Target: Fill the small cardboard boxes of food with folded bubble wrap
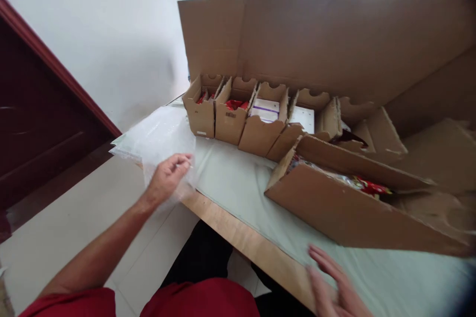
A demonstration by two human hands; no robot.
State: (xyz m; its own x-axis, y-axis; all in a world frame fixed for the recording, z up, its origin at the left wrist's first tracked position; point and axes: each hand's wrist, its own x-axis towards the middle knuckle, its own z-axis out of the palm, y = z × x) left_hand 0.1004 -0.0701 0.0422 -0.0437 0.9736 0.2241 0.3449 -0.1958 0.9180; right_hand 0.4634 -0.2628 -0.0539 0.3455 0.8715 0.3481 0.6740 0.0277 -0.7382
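My left hand [168,177] is at the table's left corner, fingers pinched on a clear plastic bag [158,138] that lies on a stack of similar bags. My right hand [332,282] rests near the table's front edge with its fingers stretched out flat, holding nothing; it is blurred by motion. A long open cardboard box [334,208] with red packets inside lies just beyond my right hand. Behind it stands a row of small open cardboard bins [260,124] holding red packets and white-and-purple boxes.
A tall cardboard sheet [334,39] stands behind the bins as a back wall. A person's head shows above its left end. The table [238,230] has a wooden front edge and a pale cover. A dark red door is at left, with tiled floor below.
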